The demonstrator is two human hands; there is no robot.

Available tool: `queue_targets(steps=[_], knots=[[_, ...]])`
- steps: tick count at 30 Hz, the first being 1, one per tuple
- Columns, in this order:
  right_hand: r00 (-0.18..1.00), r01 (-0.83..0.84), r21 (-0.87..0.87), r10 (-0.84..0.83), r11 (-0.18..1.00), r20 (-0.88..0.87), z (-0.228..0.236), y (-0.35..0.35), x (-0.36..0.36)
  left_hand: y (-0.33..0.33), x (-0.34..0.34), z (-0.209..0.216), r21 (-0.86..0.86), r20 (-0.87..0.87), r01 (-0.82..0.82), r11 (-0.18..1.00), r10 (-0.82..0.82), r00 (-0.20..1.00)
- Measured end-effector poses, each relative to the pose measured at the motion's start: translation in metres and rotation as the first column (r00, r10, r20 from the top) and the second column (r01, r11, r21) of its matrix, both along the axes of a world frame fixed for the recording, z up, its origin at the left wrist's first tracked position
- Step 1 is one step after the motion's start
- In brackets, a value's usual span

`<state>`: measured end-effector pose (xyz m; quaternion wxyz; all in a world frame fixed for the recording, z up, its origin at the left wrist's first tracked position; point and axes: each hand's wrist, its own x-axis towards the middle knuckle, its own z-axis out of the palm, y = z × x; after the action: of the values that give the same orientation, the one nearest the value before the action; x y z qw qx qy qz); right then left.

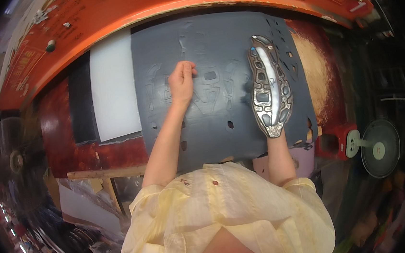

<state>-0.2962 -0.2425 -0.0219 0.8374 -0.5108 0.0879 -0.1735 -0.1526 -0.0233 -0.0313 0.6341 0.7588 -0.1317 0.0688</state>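
My left hand (183,82) is closed in a loose fist over the dark grey sheet (204,143), thumb against the curled fingers. Whether something small is pinched inside is hidden. On the right, my forearm runs up to a sole-shaped metal cutting die (270,89), with a pale curved strip lengthwise along it and many small cells. The die covers my right hand, which appears to hold it from below. A dark shadow beside the die suggests it is raised off the sheet. Cut outlines and several small holes mark the sheet around my left hand.
An orange machine beam (172,6) spans the far side. White (114,86) and black (81,101) sheets lie left of the grey one on a worn red table (58,124). A round fan (379,148) stands at the right, and a worn tan patch (315,63) shows beyond the die.
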Motion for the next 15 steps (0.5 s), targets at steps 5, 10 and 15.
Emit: queue_targets(steps=[5,10,15], knots=[[0.99,-0.132,0.602,0.073,0.787,0.121,-0.0023,-0.0029,-0.0049,0.0011,-0.0012,0.0022,-0.006,-0.018,0.014,1.0,-0.015,1.0],[0.983,-0.179,0.683,0.103,0.709,0.151,-0.003,-0.0058,-0.0078,0.0006,0.0016,0.001,0.089,0.032,-0.002,0.996,-0.001,0.999],[0.979,-0.203,0.699,0.125,0.685,0.162,-0.0033,-0.0055,-0.0071,-0.0021,0.0018,-0.0002,0.08,0.036,-0.017,0.997,0.014,0.999]])
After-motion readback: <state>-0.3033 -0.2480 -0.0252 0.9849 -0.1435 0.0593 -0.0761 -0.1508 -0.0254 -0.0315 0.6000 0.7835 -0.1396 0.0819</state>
